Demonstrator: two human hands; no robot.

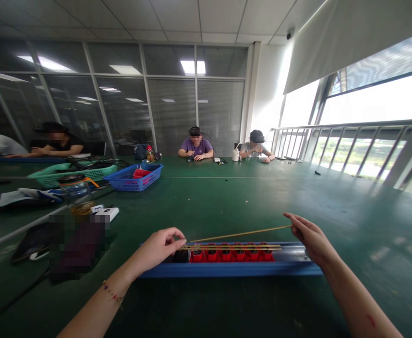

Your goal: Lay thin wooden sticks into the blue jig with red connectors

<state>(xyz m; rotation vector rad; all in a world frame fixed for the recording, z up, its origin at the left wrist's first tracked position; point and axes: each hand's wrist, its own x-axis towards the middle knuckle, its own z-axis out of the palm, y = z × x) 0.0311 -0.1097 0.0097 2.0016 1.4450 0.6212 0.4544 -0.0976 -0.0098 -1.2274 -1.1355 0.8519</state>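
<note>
A thin yellowish stick [241, 233] slopes across the front of the table. Its right end is pinched in my right hand [307, 237], above the right part of a long blue tray [234, 269]. My left hand [163, 246] is closed at the tray's left side, thumb and forefinger pressed together at the stick's lower end. Several similar thin sticks [262, 247] lie lengthwise over a row of small red containers [226, 256] inside the tray. Dark contents show in the containers. A black block-like thing [181, 257] sits left of them, partly beneath my left hand.
To the left stand a blue basket [135, 182], a green basket [47, 177] and a lidded jar [75, 192]. A dark pouch-like item [81, 246] and a cable lie nearer. Several people sit around the green table [206, 206], two of them opposite me.
</note>
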